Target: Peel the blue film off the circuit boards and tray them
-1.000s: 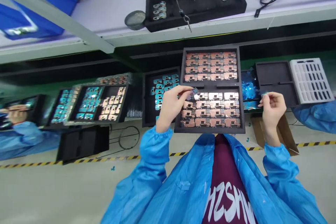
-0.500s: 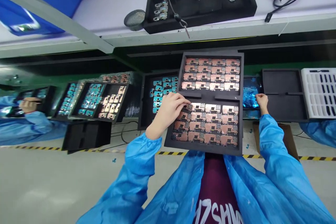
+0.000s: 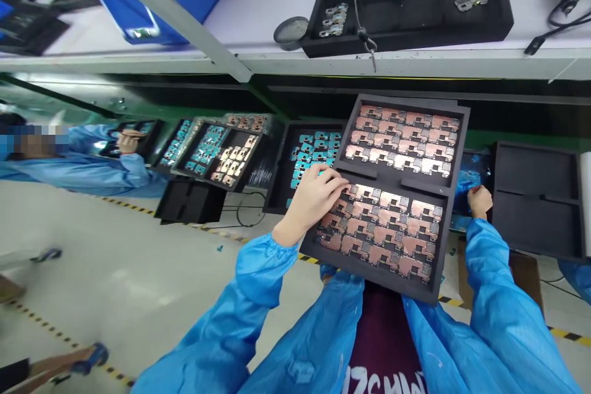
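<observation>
In front of my body a black foam tray [image 3: 401, 181] holds rows of copper-coloured circuit boards [image 3: 385, 212] in two sections. My left hand [image 3: 318, 194] reaches over its left edge, fingers bent together, the tips on a circuit board at the corner of the lower section. Those fingers hide most of that board. Off to the right, my right hand [image 3: 479, 201] is closed in a pinch above a heap of crumpled blue film [image 3: 468, 180] in a dark container. What lies between its fingertips is too small to make out.
Left of the tray stands a black tray of blue-covered boards [image 3: 318, 151]; farther left, another tray holds blue and copper boards [image 3: 221, 154]. A black divided tray [image 3: 538, 197] is at right. Above, a shelf carries a long black box [image 3: 406, 9]. A co-worker's hand [image 3: 129, 141] shows at far left.
The view has swung, so the scene sits farther right and a co-worker and someone's foot show at left. The boards' tray appears more tilted. Both hands stay at about the same places.
</observation>
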### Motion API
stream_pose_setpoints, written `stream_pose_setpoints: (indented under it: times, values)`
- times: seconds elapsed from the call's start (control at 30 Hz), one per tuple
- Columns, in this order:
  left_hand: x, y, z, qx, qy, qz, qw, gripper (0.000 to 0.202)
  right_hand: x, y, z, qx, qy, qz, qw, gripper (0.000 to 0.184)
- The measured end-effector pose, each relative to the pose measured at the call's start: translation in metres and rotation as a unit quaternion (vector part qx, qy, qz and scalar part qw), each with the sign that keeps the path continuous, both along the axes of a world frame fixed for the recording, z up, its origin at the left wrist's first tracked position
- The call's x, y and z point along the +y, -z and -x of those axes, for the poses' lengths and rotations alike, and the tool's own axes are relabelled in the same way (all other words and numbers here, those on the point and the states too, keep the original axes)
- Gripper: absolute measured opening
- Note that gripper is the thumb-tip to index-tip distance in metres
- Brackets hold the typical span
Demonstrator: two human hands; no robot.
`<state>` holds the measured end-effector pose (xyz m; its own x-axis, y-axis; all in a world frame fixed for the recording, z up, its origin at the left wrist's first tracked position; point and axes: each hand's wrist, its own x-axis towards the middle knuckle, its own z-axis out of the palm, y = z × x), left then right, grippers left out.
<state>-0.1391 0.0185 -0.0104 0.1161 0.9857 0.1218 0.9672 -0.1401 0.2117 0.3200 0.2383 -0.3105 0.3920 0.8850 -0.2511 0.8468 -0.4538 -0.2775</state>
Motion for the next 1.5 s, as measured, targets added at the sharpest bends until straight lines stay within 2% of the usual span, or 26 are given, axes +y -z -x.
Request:
stream_pose_setpoints:
  times: [0.17, 0.27, 0.37, 0.53, 0.63, 0.77, 0.93, 1.03, 1.1, 1.2, 1.37, 1.5]
  values:
    - [0.000, -0.003, -0.001, -0.017, -0.001, 0.000, 1.000, 0.027, -0.003, -0.003, 0.001, 0.013, -0.005, -0.027, 1.000, 0.025]
    - [-0.002, -0.007, -0.008, -0.051, -0.006, -0.014, 0.999, 0.027, -0.004, -0.012, -0.002, 0.041, -0.015, -0.054, 0.998, 0.034]
    - [-0.003, -0.008, -0.019, -0.085, 0.020, -0.013, 0.996, 0.024, -0.003, -0.024, -0.007, 0.087, -0.036, -0.078, 0.992, 0.042]
    - [0.002, 0.004, -0.035, -0.078, 0.039, -0.003, 0.996, 0.025, -0.004, -0.047, -0.015, 0.180, -0.074, -0.117, 0.974, 0.042]
    - [0.006, 0.012, -0.038, -0.075, 0.041, -0.011, 0.996, 0.024, -0.014, -0.062, -0.016, 0.224, -0.084, -0.156, 0.958, 0.045]
    - [0.009, 0.017, -0.041, -0.088, 0.051, -0.012, 0.995, 0.023, -0.044, -0.094, -0.008, 0.287, -0.100, -0.204, 0.930, 0.051]
    - [0.011, 0.016, -0.046, -0.093, 0.055, -0.002, 0.994, 0.023, -0.091, -0.158, 0.014, 0.385, -0.114, -0.282, 0.871, 0.050]
    - [0.012, 0.014, -0.045, -0.094, 0.054, -0.009, 0.994, 0.022, -0.113, -0.194, 0.026, 0.382, -0.124, -0.301, 0.865, 0.048]
    - [0.012, 0.014, -0.045, -0.099, 0.063, -0.010, 0.993, 0.022, -0.123, -0.212, 0.033, 0.376, -0.126, -0.307, 0.865, 0.046]
    - [0.013, 0.015, -0.047, -0.107, 0.086, -0.012, 0.990, 0.020, -0.135, -0.231, 0.041, 0.367, -0.136, -0.308, 0.867, 0.043]
    - [0.015, 0.017, -0.052, -0.129, 0.082, -0.009, 0.988, 0.019, -0.146, -0.248, 0.050, 0.351, -0.167, -0.303, 0.870, 0.042]
    - [0.011, 0.007, -0.039, -0.157, 0.066, -0.015, 0.985, 0.019, -0.151, -0.259, 0.054, 0.360, -0.172, -0.296, 0.868, 0.041]
